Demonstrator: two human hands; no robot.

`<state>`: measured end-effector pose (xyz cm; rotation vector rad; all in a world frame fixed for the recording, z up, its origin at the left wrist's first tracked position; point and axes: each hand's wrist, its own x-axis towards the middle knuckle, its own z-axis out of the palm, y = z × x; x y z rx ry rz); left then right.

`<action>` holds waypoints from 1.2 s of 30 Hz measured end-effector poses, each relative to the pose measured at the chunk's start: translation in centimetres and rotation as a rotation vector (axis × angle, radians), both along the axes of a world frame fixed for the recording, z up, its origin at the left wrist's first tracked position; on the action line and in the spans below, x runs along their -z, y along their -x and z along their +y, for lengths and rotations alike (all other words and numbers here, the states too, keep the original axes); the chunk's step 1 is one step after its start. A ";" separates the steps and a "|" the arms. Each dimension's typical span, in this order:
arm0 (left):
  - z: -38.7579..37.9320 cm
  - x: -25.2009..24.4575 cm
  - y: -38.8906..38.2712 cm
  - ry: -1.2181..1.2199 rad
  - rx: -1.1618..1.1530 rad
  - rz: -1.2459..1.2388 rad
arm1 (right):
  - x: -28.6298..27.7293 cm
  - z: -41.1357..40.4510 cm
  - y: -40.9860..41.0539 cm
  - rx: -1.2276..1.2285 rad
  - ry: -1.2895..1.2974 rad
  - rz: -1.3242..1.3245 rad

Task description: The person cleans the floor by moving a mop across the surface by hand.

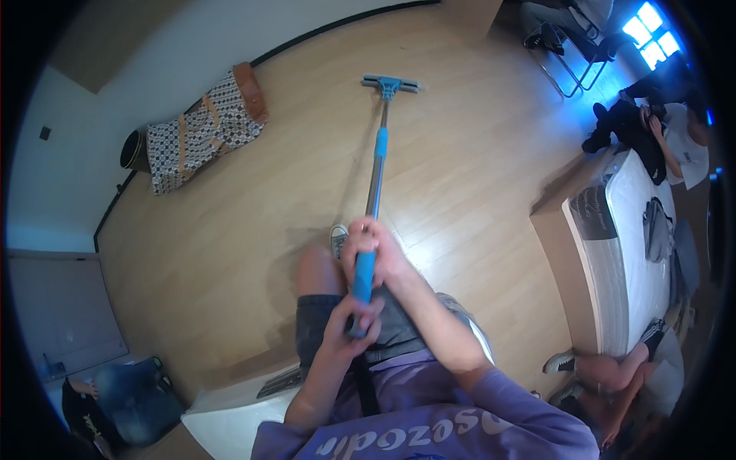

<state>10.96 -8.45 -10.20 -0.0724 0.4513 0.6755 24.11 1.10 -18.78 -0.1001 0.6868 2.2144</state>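
Observation:
A long-handled squeegee mop with a metal telescopic pole (pixel 376 181) stretches away from me over the wood-look floor (pixel 460 144). Its blue head (pixel 390 85) with a wide flat blade rests on or just above the floor; which one, I cannot tell. My right hand (pixel 372 250) is wrapped around the pole at the upper part of the blue grip (pixel 364 276). Lower down, close to my lap, my left hand (pixel 355 329) holds the grip's dark end. Both hands are slightly blurred.
A patterned bag (pixel 210 129) and a dark bin (pixel 133 150) stand along the left wall. At right is a plastic-wrapped mattress (pixel 632 247) on a base, with people seated around it. Another mattress (pixel 241 417) lies behind me. A metal-framed chair (pixel 575 69) holds a seated person.

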 end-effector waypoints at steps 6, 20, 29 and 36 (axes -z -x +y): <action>10.0 2.6 -9.4 -0.210 0.039 0.011 | 0.0 8.7 -8.1 0.113 -0.136 -0.015; -4.8 -4.1 4.4 -0.119 0.133 0.181 | -3.1 -5.8 2.4 -0.077 0.090 0.035; -13.3 -18.2 11.6 0.191 -0.223 -0.346 | -19.9 -13.5 8.7 -0.290 0.036 -0.045; -12.9 -13.6 9.6 0.043 -0.056 -0.022 | -13.9 -12.3 7.3 -0.287 0.183 -0.182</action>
